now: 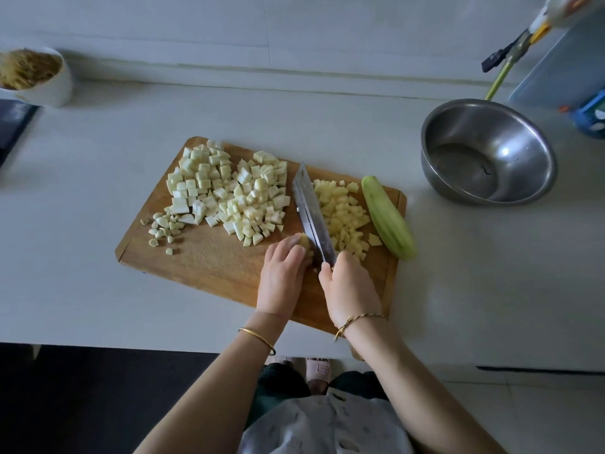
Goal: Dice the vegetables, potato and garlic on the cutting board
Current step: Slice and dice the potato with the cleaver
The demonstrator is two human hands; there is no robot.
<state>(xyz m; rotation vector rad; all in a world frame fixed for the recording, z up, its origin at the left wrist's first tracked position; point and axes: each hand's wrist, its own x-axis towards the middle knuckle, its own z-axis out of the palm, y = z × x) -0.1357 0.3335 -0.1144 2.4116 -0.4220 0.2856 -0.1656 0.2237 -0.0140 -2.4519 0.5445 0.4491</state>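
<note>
Potato piece [305, 241] sits near the cutting board's [203, 257] front edge, under the curled fingers of the left hand [283, 273]. Just right of it, the right hand [348, 285] is closed around the cleaver [311, 208] (handle hidden), blade pointing away. Beyond: yellow potato dice [343, 211], a pale green vegetable [386, 217], white cubes [229, 188], garlic bits [163, 229]. Pale counter [82, 224]; steel bowl [487, 152] far right.

— One cutting board [209, 257], one knife [311, 211], one steel bowl [487, 152], one white cup [36, 77]?

— Yes. Also one whole peeled vegetable [388, 217], three heaps of dice, two hands, two bracelets. Pieces too many to count.
</note>
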